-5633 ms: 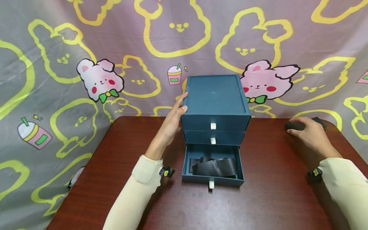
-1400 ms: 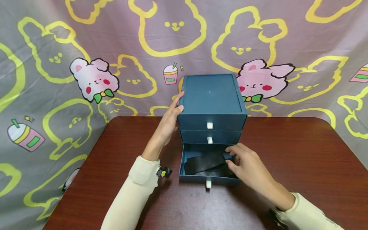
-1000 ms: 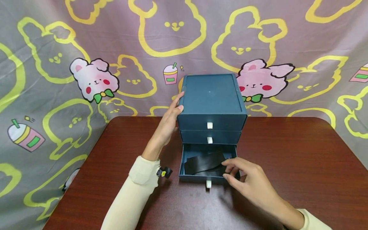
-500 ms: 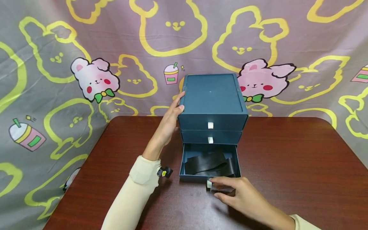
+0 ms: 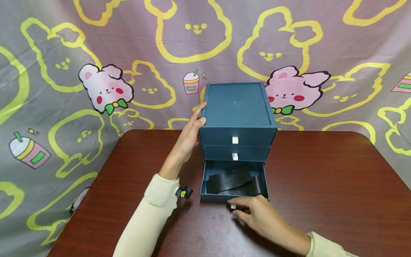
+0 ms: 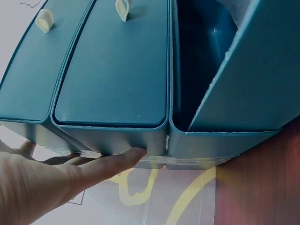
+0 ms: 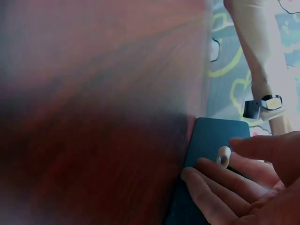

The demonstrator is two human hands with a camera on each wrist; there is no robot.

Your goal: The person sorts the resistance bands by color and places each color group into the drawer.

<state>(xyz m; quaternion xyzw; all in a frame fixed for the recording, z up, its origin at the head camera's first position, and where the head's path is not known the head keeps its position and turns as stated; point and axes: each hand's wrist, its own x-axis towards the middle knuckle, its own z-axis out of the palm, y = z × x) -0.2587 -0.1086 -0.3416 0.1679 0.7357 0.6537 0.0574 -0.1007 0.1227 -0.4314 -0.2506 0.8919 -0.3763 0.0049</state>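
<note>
A blue three-drawer box [image 5: 237, 105] stands on the table, its bottom drawer [image 5: 205, 182] pulled out. Folded black, shiny strips [image 5: 229, 181] lie inside that drawer; their exact kind is not clear. My left hand [image 5: 184, 142] rests against the box's left side, fingers extended along it, as the left wrist view also shows. At the drawer's front, my right hand [image 5: 261, 214] has its thumb and index finger on either side of the white pull tab [image 7: 224, 157]. Its other fingers touch the drawer front [image 7: 220, 131] in the right wrist view.
The upper two drawers are closed, each with a white pull tab [image 5: 235, 140]. Brown wooden tabletop [image 5: 321, 171] surrounds the box. A patterned curtain [image 5: 154, 43] hangs behind and to the left of the table.
Earlier my right hand was on a dark item at the back right, no longer on the table. It then reached over the drawer and moved down to the pull tab. My left hand stayed.
</note>
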